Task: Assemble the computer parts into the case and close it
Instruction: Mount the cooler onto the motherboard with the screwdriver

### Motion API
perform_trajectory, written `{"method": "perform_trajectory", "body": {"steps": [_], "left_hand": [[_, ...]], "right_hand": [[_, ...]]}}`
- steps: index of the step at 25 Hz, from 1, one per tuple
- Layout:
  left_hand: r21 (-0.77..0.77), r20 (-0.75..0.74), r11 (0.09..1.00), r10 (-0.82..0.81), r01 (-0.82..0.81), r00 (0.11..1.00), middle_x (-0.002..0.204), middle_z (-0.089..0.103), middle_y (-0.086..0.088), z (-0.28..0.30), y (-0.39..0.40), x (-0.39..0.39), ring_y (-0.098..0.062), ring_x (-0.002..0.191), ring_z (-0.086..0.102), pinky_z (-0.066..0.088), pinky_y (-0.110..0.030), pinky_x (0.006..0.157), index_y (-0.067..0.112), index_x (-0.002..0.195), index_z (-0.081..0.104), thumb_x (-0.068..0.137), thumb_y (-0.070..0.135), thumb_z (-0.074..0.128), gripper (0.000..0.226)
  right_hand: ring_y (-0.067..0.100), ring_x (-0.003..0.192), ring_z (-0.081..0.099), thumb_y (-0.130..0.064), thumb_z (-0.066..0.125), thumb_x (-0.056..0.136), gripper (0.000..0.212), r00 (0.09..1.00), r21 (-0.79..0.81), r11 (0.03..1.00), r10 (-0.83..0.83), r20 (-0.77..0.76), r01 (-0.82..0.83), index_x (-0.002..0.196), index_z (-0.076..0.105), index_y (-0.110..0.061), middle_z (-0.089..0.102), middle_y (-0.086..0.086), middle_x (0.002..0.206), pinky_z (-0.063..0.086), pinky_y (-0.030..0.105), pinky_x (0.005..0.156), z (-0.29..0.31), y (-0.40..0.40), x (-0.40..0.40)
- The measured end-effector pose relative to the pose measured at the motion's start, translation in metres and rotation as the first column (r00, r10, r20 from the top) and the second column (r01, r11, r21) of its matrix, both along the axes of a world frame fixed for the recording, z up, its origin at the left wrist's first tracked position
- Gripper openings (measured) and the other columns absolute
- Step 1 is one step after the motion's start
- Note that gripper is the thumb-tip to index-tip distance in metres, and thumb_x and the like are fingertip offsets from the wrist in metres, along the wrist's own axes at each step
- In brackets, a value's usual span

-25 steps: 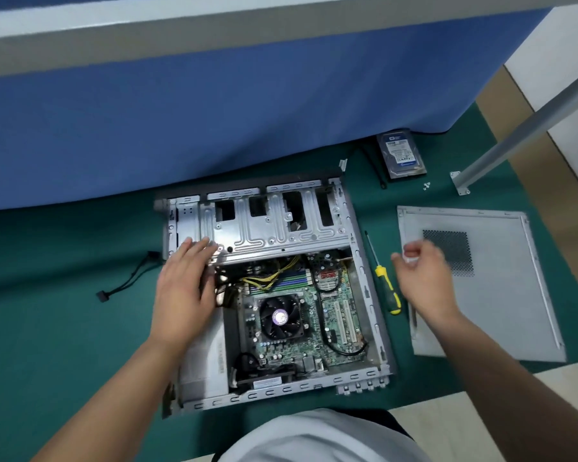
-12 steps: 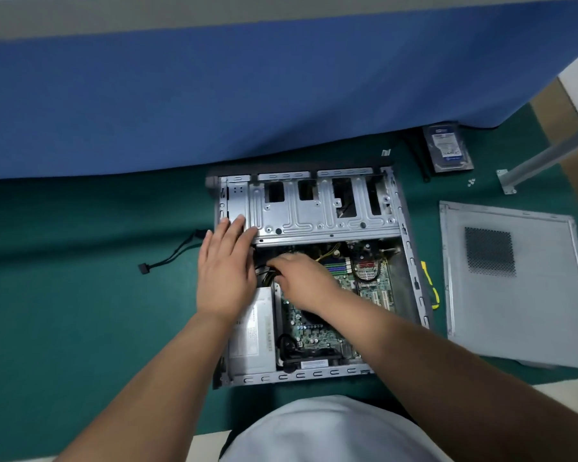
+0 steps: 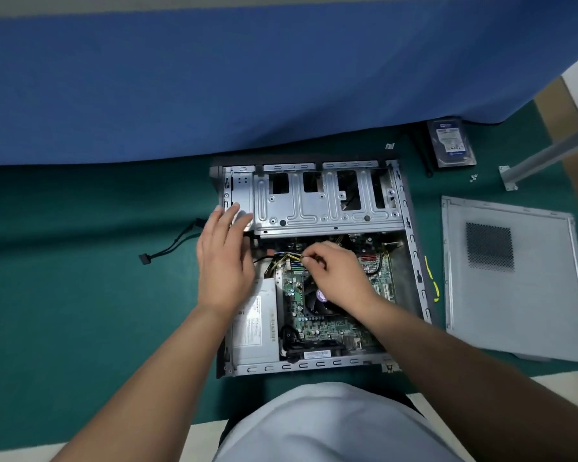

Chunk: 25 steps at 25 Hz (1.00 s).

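Note:
An open grey computer case [image 3: 414,248] lies flat on the green mat, with its drive cage [image 3: 317,208] at the far end and the motherboard [image 3: 321,325] and power supply [image 3: 257,328] inside. My left hand [image 3: 224,261] rests with straight fingers on the cage's left end. Over the board, my right hand [image 3: 339,275] pinches the yellow and black power wires [image 3: 286,260] below the cage. The grey side panel [image 3: 514,285] lies to the right of the case. A hard drive [image 3: 451,143] lies at the far right by the blue cloth.
A yellow-handled screwdriver [image 3: 432,285] lies between the case and the panel. A black cable [image 3: 167,248] trails on the mat left of the case. Small screws [image 3: 473,177] and a grey metal leg with its foot [image 3: 509,176] are at the far right. Blue cloth [image 3: 247,78] hangs behind.
My right hand came from over the side panel into the case and now pinches the wires. My left hand stayed at the cage's left end. The view shifted left.

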<state>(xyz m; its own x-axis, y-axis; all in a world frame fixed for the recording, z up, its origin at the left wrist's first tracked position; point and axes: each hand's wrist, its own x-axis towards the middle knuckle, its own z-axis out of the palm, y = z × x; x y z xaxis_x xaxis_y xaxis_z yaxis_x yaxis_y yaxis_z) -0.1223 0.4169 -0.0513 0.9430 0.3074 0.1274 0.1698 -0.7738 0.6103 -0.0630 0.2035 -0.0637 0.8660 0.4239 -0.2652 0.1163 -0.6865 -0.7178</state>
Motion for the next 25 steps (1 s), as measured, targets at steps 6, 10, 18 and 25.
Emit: {"method": "perform_trajectory", "body": {"steps": [6, 10, 18, 25], "left_hand": [[0.032, -0.027, 0.992, -0.123, 0.124, 0.992, 0.108, 0.064, 0.011, 0.01, -0.011, -0.015, -0.019, 0.12, 0.047, 0.026, -0.033, 0.099, 0.023, 0.113, 0.066, 0.097, 0.029, 0.054, 0.021], [0.087, -0.123, 0.97, -0.215, 0.227, 0.969, 0.113, 0.067, 0.013, 0.012, -0.024, -0.023, -0.017, 0.12, 0.051, 0.028, -0.033, 0.098, 0.031, 0.13, 0.063, 0.099, 0.035, 0.061, 0.032], [0.133, -0.161, 0.981, -0.123, 0.145, 0.979, 0.102, 0.072, 0.009, 0.016, -0.039, -0.012, -0.02, 0.102, 0.062, 0.037, -0.036, 0.088, 0.027, 0.116, 0.073, 0.096, 0.033, 0.068, 0.021], [-0.033, -0.209, 0.999, -0.047, 0.041, 0.977, 0.103, 0.074, 0.005, 0.018, -0.042, -0.009, -0.02, 0.103, 0.061, 0.046, -0.039, 0.091, 0.025, 0.107, 0.078, 0.093, 0.034, 0.074, 0.017]], "right_hand": [[-0.009, 0.087, 0.055, -0.031, 0.064, 0.099, 0.014, 0.994, 0.037, 0.994, -0.098, -0.038, 0.099, 0.109, 0.074, -0.028, 0.062, -0.021, 0.097, 0.037, 0.004, 0.068, 0.0, -0.021, -0.011], [-0.004, 0.088, 0.057, -0.032, 0.064, 0.099, 0.014, 0.995, 0.04, 0.995, -0.095, -0.03, 0.096, 0.109, 0.074, -0.028, 0.065, -0.017, 0.1, 0.037, 0.001, 0.071, 0.0, -0.023, -0.014], [0.009, 0.095, 0.061, -0.026, 0.064, 0.099, 0.014, 0.998, 0.054, 0.997, -0.046, -0.047, 0.049, 0.108, 0.075, -0.028, 0.068, -0.013, 0.104, 0.046, 0.02, 0.081, 0.0, -0.025, -0.009], [0.006, 0.106, 0.053, -0.029, 0.069, 0.095, 0.013, 0.998, 0.111, 0.993, 0.04, 0.055, -0.046, 0.107, 0.073, -0.03, 0.069, -0.016, 0.105, 0.04, 0.02, 0.086, 0.018, -0.001, -0.003]]}}
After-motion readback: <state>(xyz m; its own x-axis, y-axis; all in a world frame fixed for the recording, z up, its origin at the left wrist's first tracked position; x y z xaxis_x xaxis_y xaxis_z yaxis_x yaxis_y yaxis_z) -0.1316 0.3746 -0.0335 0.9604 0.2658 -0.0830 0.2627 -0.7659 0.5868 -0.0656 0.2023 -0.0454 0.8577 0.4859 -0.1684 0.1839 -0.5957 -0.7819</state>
